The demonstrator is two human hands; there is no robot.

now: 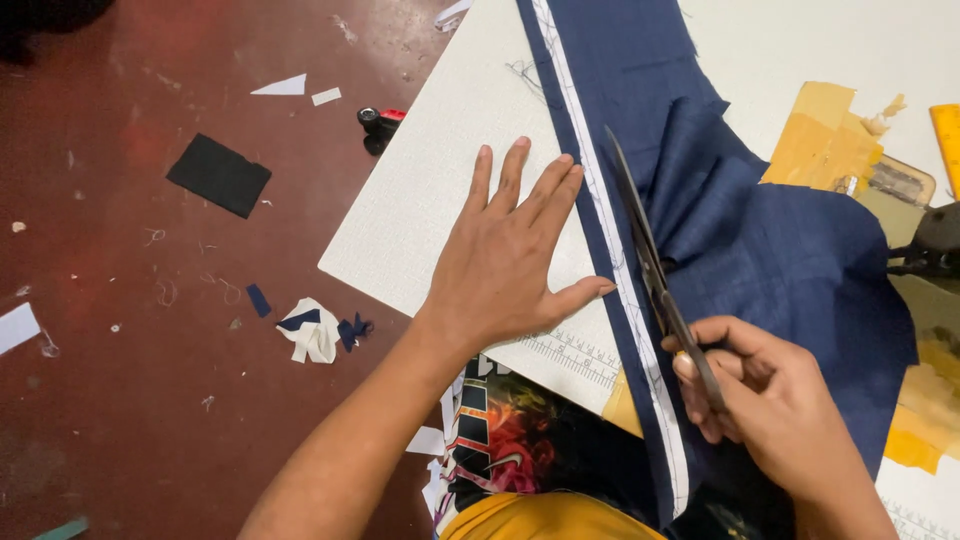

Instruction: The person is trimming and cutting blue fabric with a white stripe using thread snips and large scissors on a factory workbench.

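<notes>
The left hand (505, 265) lies flat, fingers spread, on the navy blue cloth strip (600, 240); the right hand (770, 405) grips long black steel scissors (655, 275), their handles hidden.

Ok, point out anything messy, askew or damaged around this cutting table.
Offcuts litter the dark red floor: white paper scraps, a black fabric rectangle and loose threads. The navy blue cloth bunches in folds beside the black scissors. Yellow-brown tape on the table looks torn and peeling.

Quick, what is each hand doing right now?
Left hand: open, flat on the white board beside the navy fabric.
Right hand: closed around black scissors.
</notes>
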